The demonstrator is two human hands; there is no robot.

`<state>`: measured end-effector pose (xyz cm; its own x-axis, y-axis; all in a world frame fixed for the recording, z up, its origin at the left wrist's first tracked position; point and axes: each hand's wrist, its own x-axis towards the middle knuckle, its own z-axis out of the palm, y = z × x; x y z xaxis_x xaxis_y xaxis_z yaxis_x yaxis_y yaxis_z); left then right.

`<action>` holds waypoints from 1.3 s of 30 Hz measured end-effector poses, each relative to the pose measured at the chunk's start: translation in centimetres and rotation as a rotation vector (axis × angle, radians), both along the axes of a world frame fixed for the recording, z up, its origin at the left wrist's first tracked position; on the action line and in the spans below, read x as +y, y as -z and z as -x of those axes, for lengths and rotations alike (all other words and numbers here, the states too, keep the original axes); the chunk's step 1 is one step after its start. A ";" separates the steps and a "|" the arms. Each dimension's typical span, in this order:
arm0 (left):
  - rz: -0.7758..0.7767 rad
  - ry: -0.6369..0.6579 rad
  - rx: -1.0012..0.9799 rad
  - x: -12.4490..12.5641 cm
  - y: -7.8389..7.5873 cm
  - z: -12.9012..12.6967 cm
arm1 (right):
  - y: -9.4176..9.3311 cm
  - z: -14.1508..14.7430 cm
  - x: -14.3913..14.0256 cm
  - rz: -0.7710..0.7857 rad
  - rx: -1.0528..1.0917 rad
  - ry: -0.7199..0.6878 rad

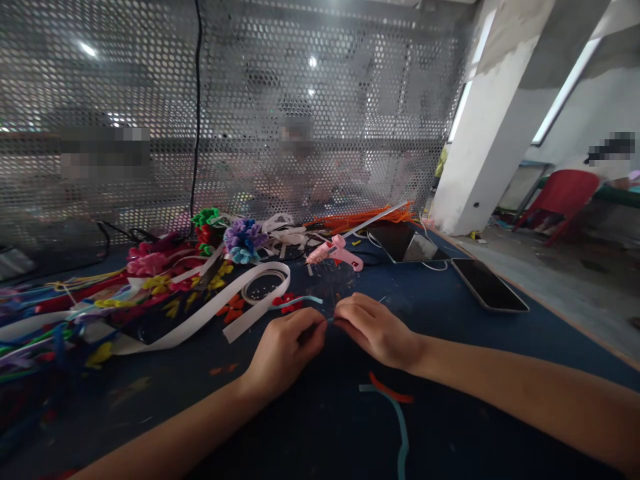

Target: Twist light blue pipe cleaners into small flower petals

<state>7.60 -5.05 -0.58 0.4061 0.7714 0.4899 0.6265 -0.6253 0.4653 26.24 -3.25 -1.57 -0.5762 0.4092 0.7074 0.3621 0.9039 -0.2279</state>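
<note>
Both hands meet over the dark blue table [450, 427]. My left hand [285, 350] and my right hand [375, 328] pinch the two sides of a thin light-blue strip [300, 300] that curls away toward a small red paper flower [287, 303]. The strip's middle is hidden between my fingertips. A pink glue gun [335, 252] lies just beyond my hands. A light-blue strip [399, 427] and a red strip [390, 392] lie loose on the table under my right forearm.
A white ribbon [210, 310] loops to the left beside a heap of coloured paper flowers [240, 240] and strips. Two phones [487, 283] lie at the right, orange sticks [360, 219] behind. A perforated metal screen [250, 100] closes the back; people sit beyond it.
</note>
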 end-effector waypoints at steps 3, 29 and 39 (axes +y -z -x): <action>0.020 -0.012 0.011 0.1 0.0 0.0 | 0.2 0.2 0.0 0.060 -0.020 0.031; 0.057 0.026 0.020 -0.1 -0.2 0.0 | 1.1 -0.5 1.1 0.216 -0.025 -0.194; 0.023 0.031 0.028 -0.1 -0.2 0.1 | -0.2 -0.5 0.8 0.419 0.069 -0.200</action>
